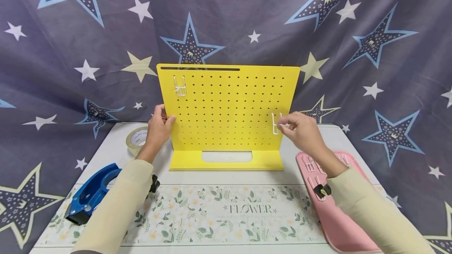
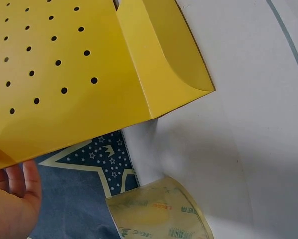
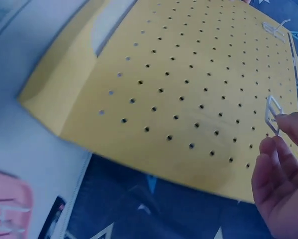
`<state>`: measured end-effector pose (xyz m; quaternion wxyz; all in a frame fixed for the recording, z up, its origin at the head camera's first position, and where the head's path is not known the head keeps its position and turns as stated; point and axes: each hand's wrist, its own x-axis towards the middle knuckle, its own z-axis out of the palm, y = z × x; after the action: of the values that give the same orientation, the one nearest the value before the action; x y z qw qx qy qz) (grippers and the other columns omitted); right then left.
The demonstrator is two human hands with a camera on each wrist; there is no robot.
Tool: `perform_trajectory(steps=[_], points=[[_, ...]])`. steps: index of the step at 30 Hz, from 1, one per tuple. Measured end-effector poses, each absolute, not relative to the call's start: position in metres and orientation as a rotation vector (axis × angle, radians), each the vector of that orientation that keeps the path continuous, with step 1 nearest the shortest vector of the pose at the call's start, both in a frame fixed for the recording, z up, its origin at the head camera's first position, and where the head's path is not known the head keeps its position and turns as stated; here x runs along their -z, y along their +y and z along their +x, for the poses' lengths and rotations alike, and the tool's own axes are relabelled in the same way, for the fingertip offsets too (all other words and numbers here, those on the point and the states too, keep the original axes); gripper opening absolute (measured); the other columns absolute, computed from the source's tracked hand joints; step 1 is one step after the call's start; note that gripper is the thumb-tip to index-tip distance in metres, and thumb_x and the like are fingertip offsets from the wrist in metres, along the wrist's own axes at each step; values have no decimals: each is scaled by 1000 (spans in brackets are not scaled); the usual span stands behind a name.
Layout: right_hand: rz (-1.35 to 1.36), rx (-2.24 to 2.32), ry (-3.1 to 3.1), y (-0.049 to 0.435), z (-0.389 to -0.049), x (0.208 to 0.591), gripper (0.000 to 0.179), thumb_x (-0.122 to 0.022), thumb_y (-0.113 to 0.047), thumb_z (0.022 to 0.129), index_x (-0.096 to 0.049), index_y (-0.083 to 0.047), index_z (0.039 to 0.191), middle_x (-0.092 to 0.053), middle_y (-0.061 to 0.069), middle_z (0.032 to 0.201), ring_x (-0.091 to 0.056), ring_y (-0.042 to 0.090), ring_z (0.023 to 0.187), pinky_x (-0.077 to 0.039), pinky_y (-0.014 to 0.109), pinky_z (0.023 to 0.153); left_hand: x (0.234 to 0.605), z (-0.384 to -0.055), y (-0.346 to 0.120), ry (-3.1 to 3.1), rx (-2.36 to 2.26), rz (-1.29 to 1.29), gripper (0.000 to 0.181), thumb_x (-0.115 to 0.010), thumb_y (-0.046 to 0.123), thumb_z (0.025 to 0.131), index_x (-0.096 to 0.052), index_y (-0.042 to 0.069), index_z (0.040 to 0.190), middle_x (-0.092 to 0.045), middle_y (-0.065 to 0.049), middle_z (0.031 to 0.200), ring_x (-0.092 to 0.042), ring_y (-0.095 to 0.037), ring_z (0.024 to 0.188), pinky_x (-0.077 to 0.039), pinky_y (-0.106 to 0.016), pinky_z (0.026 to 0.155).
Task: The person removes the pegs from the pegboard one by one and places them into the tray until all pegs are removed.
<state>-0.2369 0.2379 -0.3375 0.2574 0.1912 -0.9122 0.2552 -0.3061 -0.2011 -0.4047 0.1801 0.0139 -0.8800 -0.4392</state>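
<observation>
A yellow pegboard [image 1: 219, 111] stands upright on its folded base. My left hand [image 1: 159, 128] grips its left edge, thumb in front and fingers behind, as the left wrist view also shows. At the board's right side, my right hand [image 1: 301, 130] pinches a white wire hook [image 1: 274, 124] between thumb and fingers. In the right wrist view that hook [image 3: 268, 115] is at the board's face; whether its prongs sit in the holes I cannot tell. Another white hook [image 1: 181, 90] hangs in the upper left corner of the board.
Right of the board lies a pink tray [image 1: 335, 222] with several white hooks [image 1: 309, 164]. A roll of clear tape [image 1: 135, 140] sits behind my left forearm, and a blue tape dispenser [image 1: 90, 195] lies at the left. A star-patterned curtain [image 1: 226, 22] hangs behind the table.
</observation>
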Motion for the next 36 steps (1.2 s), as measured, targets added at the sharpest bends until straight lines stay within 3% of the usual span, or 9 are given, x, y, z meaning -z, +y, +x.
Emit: perform_trajectory(steps=[11,25,36], points=[[345,-652,-2679,297,-216,349,7,-78,-15,89,-80,-16,96,-77,7,97,-63,18,74,-47,29,63,406,-306,-200,-2493,1239,47,42,-57,22,105,-41,12,142,-63,-19,113,-62,-33,100,-50,-43,85],[339,-587,-2851,368,-189,370,7,-77,-19,89,-79,-19,96,-75,0,77,-58,-2,63,-45,27,56,405,-307,-199,-2513,1244,83,43,-56,22,105,-40,13,144,-62,-18,116,-62,-32,102,-50,-43,86],[373,-528,-2950,411,-175,398,4,-77,-19,88,-78,-23,90,-74,-8,79,-60,-7,71,-51,26,67,406,-307,-200,-2508,1220,65,43,-57,22,105,-40,12,143,-62,-19,114,-61,-33,100,-49,-43,85]])
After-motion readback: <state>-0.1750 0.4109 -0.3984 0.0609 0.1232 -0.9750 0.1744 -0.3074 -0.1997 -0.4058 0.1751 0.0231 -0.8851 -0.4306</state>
